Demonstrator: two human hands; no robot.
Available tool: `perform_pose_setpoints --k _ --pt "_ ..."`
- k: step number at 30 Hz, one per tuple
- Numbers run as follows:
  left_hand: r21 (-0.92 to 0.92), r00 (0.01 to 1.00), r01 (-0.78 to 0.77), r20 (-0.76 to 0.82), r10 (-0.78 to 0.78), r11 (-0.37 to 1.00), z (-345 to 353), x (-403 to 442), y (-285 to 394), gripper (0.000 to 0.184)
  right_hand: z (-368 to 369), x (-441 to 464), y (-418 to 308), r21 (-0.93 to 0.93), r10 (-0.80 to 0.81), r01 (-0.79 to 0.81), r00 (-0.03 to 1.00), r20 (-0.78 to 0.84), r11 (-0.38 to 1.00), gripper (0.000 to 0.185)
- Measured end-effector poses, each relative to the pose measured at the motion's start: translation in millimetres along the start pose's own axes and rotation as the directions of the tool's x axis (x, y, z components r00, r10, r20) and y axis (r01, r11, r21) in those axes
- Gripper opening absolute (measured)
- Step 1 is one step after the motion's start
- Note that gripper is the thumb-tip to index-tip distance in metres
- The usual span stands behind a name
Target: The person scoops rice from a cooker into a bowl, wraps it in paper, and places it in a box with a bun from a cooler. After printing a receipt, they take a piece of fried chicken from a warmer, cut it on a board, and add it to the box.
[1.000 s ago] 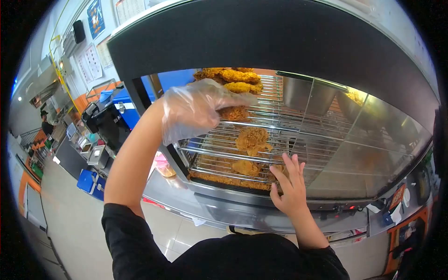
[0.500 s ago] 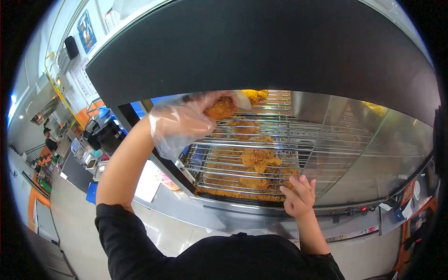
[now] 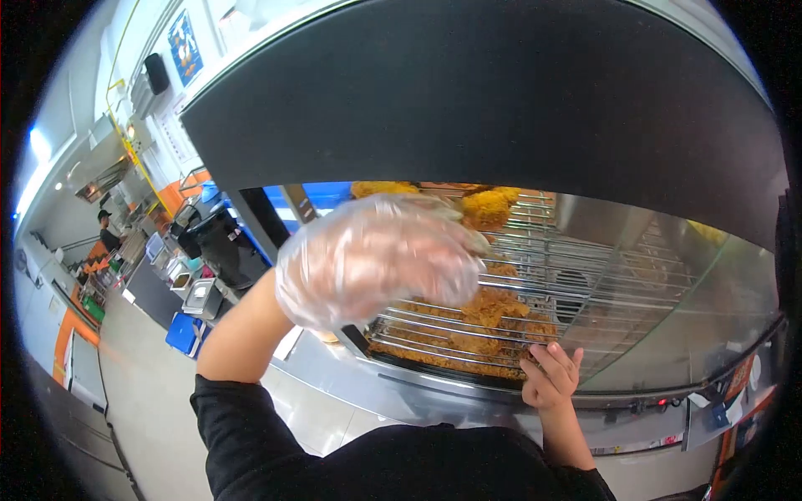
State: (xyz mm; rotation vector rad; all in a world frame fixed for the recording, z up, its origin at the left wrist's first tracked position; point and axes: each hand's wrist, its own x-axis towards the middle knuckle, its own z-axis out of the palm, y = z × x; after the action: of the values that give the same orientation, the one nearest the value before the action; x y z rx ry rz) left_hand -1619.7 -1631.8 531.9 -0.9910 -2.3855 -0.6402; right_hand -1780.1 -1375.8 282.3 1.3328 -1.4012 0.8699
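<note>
My left hand (image 3: 380,263), in a clear plastic glove, is inside the display warmer, above a wire rack (image 3: 535,280). Its fingers are curled and slightly blurred; whatever is under them is hidden. Yellow-orange fried chicken (image 3: 489,207) lies just beyond it on the upper rack. Beneath the hand, golden fried chicken pieces (image 3: 493,309) show between the bars. My bare right hand (image 3: 551,377) is at the front edge of the warmer, near the sliding glass panel (image 3: 639,321). Its fingers are bent and apart, with nothing visible in them.
The warmer's dark top panel (image 3: 484,100) overhangs the opening. A metal post (image 3: 294,203) stands at its left side. Further left are a black bin (image 3: 224,249), a blue tray (image 3: 185,334) and metal containers (image 3: 203,296). A co-worker (image 3: 109,232) stands far back.
My left hand has turned palm-down and moved right over the rack; the browned chicken piece seen in it before is now out of sight. My right hand stays at the front edge.
</note>
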Motion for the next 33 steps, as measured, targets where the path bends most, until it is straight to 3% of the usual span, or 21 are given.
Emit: perform_pose_setpoints --k 1,4,5,6,7,8,9,10,11,12,13,14,15,16,17,19,21,22,25,32,33 --pt "0.255 0.985 -0.162 -0.021 0.173 0.953 5 -2 10 0.046 0 0 0 0.033 0.003 -0.003 1.000 0.008 0.999 0.025" --pt "0.317 0.998 -0.034 -0.048 0.052 0.948 11 -27 55 0.044 5 -5 -1 0.139 -0.003 0.000 1.000 0.020 0.990 0.022" --pt "0.210 0.979 0.014 -0.202 0.030 0.978 21 -44 65 0.040 8 -5 -4 0.172 -0.021 0.015 0.999 0.036 0.985 0.022" --pt "-0.133 0.909 0.215 -0.336 -0.247 0.968 29 -77 83 0.041 11 -4 -8 0.203 -0.038 0.027 0.998 0.052 0.979 0.022" --pt "-0.479 0.770 0.331 -0.361 -0.527 0.813 37 -107 100 0.041 18 7 -14 0.256 -0.064 0.054 0.998 0.028 0.965 0.019" --pt "-0.478 0.764 0.337 -0.364 -0.532 0.811 49 -119 112 0.041 26 15 -23 0.289 -0.089 0.075 0.995 0.036 0.954 0.017" --pt "-0.397 0.541 0.237 -0.704 -0.460 0.887 59 -129 122 0.048 36 20 -33 0.318 -0.112 0.091 0.993 0.048 0.944 0.015" --pt "-0.278 0.227 0.175 -0.922 -0.313 0.945 68 -139 128 0.057 50 22 -43 0.383 -0.155 0.120 0.986 0.063 0.916 0.015" --pt "-0.113 0.198 0.189 -0.969 -0.151 0.975 66 -166 126 0.060 64 23 -53 0.441 -0.193 0.138 0.978 0.082 0.887 0.016" --pt "-0.151 0.001 0.257 -0.988 -0.156 0.955 70 -192 137 0.058 71 28 -63 0.427 -0.178 0.118 0.978 0.105 0.897 0.016" --pt "-0.258 -0.158 0.520 -0.966 -0.205 0.815 73 -231 153 0.057 78 33 -71 0.513 -0.322 0.248 0.945 0.059 0.822 0.015" --pt "-0.352 -0.159 0.214 -0.933 -0.323 0.911 71 -245 164 0.056 78 37 -75 0.582 -0.453 0.369 0.892 -0.001 0.725 0.014" --pt "-0.346 -0.131 0.067 -0.933 -0.336 0.936 73 -286 170 0.058 71 38 -75 0.557 -0.439 0.352 0.898 0.026 0.752 0.014" --pt "-0.302 -0.188 0.779 -0.949 -0.255 0.550 84 -303 188 0.060 60 38 -76 0.393 -0.366 0.354 0.930 -0.047 0.849 0.014" --pt "-0.429 -0.374 0.249 -0.870 -0.322 0.868 89 -376 190 0.061 52 38 -78 0.213 -0.307 0.329 0.943 -0.133 0.920 0.015" --pt "-0.531 -0.380 0.086 -0.799 -0.465 0.843 104 -446 211 0.064 50 42 -71 0.015 -0.006 0.009 0.983 -0.184 1.000 0.025" --pt "-0.442 -0.195 0.564 -0.892 -0.407 0.698 121 -492 221 0.042 58 45 -74 -0.069 0.291 -0.295 0.955 -0.065 0.953 0.035" --pt "-0.500 -0.264 0.582 -0.862 -0.432 0.642 128 -492 223 0.042 69 46 -79 -0.095 0.263 -0.269 0.962 -0.066 0.959 0.042" --pt "-0.772 -0.462 0.312 -0.632 -0.622 0.553 140 -468 206 0.042 94 51 -99 -0.084 0.250 -0.252 0.968 -0.032 0.964 0.057" --pt "-0.975 -0.304 0.139 -0.207 -0.930 0.171 197 -425 174 0.043 101 61 -124 -0.131 0.252 -0.252 0.968 -0.012 0.959 0.061" --pt "-0.984 -0.259 0.133 -0.149 -0.954 0.118 210 -413 173 0.043 89 64 -129 0.034 0.269 -0.274 0.957 0.104 0.961 0.059"
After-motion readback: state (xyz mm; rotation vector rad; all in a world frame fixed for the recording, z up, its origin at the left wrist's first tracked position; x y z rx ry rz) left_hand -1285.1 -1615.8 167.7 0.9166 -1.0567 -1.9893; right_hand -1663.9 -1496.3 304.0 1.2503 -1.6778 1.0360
